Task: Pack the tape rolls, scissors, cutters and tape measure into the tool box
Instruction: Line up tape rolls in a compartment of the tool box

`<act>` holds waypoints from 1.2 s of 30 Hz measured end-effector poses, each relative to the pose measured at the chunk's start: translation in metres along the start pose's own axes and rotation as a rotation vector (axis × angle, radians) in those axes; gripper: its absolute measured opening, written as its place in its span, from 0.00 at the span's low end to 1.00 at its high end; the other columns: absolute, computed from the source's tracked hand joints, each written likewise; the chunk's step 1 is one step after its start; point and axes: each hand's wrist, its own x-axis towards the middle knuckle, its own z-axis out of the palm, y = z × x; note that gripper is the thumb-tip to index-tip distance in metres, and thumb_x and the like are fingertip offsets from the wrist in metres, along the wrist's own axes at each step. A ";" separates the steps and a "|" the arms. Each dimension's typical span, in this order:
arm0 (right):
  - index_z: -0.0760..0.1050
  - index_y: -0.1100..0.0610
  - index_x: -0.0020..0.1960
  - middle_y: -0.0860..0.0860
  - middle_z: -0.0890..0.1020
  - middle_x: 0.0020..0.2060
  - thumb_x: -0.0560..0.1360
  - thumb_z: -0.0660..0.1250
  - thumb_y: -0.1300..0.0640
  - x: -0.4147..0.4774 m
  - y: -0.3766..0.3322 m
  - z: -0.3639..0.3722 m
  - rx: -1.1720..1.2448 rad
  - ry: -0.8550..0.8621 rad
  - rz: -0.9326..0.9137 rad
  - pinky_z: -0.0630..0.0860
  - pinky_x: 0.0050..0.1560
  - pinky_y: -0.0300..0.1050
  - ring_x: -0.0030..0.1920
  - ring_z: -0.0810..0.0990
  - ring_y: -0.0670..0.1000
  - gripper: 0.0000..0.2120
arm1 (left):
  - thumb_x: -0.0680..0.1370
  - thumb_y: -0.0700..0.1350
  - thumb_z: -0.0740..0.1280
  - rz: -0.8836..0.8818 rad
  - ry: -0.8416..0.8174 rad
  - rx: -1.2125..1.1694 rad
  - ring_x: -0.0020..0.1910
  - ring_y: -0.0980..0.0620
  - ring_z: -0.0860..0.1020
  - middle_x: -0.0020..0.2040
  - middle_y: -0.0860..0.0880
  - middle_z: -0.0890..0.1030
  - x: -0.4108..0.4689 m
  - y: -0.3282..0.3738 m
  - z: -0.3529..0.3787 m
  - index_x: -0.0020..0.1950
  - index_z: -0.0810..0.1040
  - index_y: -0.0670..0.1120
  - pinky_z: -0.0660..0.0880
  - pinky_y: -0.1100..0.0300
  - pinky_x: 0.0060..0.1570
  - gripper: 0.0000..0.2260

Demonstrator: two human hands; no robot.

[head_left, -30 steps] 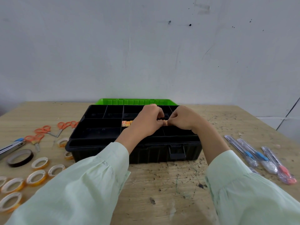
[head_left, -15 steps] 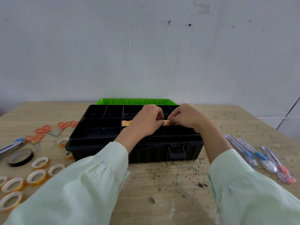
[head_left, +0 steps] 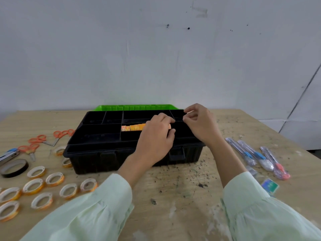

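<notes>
Left hand (head_left: pixel 155 138) fingers grip tape measure (head_left: pixel 132 127), seating it in tool box (head_left: pixel 90 162); right hand (head_left: pixel 199 125) beside, fingers loose, empty.

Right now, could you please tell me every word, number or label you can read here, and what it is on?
No text here can be read with certainty.
tape measure in the tool box: printed marks on the orange strip, too blurred to read.
green card near the cutters: print too small and blurred to read.
</notes>
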 end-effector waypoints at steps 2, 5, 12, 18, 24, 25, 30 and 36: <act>0.75 0.54 0.53 0.48 0.82 0.42 0.76 0.64 0.61 -0.019 0.008 -0.014 0.031 0.044 0.007 0.72 0.37 0.32 0.43 0.80 0.45 0.08 | 0.80 0.48 0.59 0.033 -0.015 0.066 0.67 0.54 0.67 0.66 0.52 0.72 -0.019 0.015 0.009 0.69 0.69 0.46 0.60 0.59 0.69 0.18; 0.76 0.53 0.51 0.48 0.83 0.40 0.75 0.66 0.61 -0.048 0.027 -0.040 0.007 0.083 0.031 0.71 0.37 0.30 0.42 0.80 0.45 0.07 | 0.81 0.53 0.54 0.062 -0.058 0.186 0.74 0.54 0.59 0.74 0.51 0.65 -0.039 0.030 0.025 0.75 0.62 0.46 0.50 0.57 0.75 0.23; 0.77 0.53 0.48 0.48 0.80 0.37 0.70 0.73 0.58 -0.105 0.072 -0.095 -0.166 -0.126 0.223 0.71 0.37 0.39 0.39 0.78 0.49 0.08 | 0.81 0.54 0.52 0.022 -0.200 0.306 0.77 0.54 0.49 0.78 0.51 0.54 -0.049 0.035 0.037 0.78 0.50 0.46 0.43 0.53 0.76 0.27; 0.74 0.39 0.49 0.47 0.76 0.52 0.65 0.76 0.50 -0.142 0.087 -0.094 -0.388 -0.518 0.192 0.75 0.55 0.46 0.51 0.75 0.46 0.17 | 0.81 0.51 0.57 0.028 -0.175 0.288 0.77 0.52 0.51 0.77 0.49 0.55 -0.049 0.036 0.037 0.77 0.52 0.44 0.43 0.53 0.76 0.28; 0.79 0.47 0.45 0.46 0.80 0.42 0.71 0.70 0.56 -0.146 0.075 -0.077 -0.313 -0.430 0.133 0.76 0.44 0.39 0.44 0.79 0.46 0.05 | 0.79 0.44 0.62 0.072 -0.100 0.096 0.75 0.52 0.56 0.75 0.49 0.61 -0.068 0.035 0.024 0.74 0.62 0.44 0.42 0.60 0.73 0.24; 0.80 0.48 0.44 0.47 0.82 0.41 0.73 0.68 0.57 -0.146 0.071 -0.072 -0.267 -0.408 0.120 0.76 0.43 0.39 0.42 0.79 0.46 0.05 | 0.79 0.44 0.62 0.066 -0.083 0.062 0.74 0.53 0.58 0.73 0.50 0.63 -0.075 0.035 0.019 0.72 0.65 0.44 0.45 0.60 0.74 0.22; 0.82 0.50 0.41 0.60 0.82 0.42 0.78 0.60 0.59 -0.144 0.041 -0.024 0.118 -0.378 0.131 0.74 0.40 0.50 0.38 0.76 0.56 0.14 | 0.77 0.42 0.61 -0.049 -0.048 0.031 0.57 0.58 0.69 0.56 0.56 0.71 -0.115 0.009 -0.009 0.60 0.74 0.50 0.63 0.65 0.57 0.12; 0.80 0.49 0.48 0.52 0.84 0.40 0.75 0.68 0.56 -0.143 0.011 0.023 0.245 -0.426 0.121 0.80 0.50 0.52 0.42 0.82 0.55 0.04 | 0.74 0.42 0.66 -0.296 -0.037 0.099 0.53 0.56 0.70 0.51 0.57 0.70 -0.153 -0.036 -0.050 0.53 0.74 0.54 0.67 0.63 0.50 0.11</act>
